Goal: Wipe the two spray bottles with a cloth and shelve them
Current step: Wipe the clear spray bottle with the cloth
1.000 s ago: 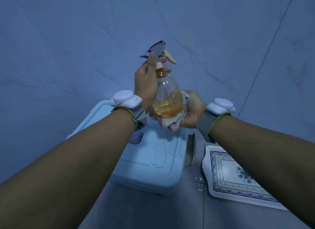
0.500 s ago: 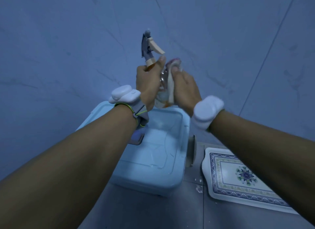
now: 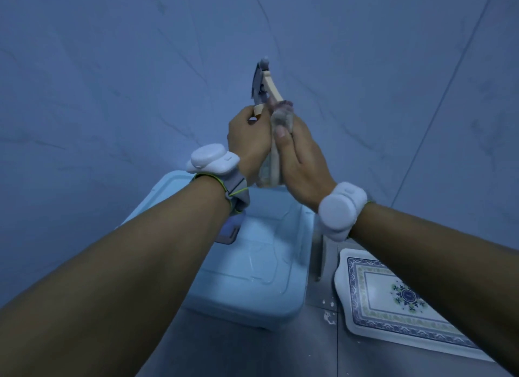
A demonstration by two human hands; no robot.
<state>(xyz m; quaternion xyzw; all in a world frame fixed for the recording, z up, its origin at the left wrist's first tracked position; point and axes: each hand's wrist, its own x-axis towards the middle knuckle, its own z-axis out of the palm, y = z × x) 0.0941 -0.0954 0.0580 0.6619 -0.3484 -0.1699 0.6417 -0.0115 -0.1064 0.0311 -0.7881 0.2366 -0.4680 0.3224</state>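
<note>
Both hands (image 3: 276,149) raised bottle (image 3: 264,87) higher, cloth (image 3: 282,118) upward.

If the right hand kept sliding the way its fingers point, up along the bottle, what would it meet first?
Probably the spray trigger: the right hand presses the cloth against the bottle's neck just below it. Beyond that only the tiled wall shows, though depth is unclear.

Spray bottle (image 3: 264,87) upright between left hand (image 3: 248,143) and right hand (image 3: 302,163), cloth (image 3: 276,154) sandwiched against it, all above lidded box (image 3: 252,267) on floor (image 3: 314,354); tray (image 3: 393,298) just right of box, wall (image 3: 112,95) behind.
</note>
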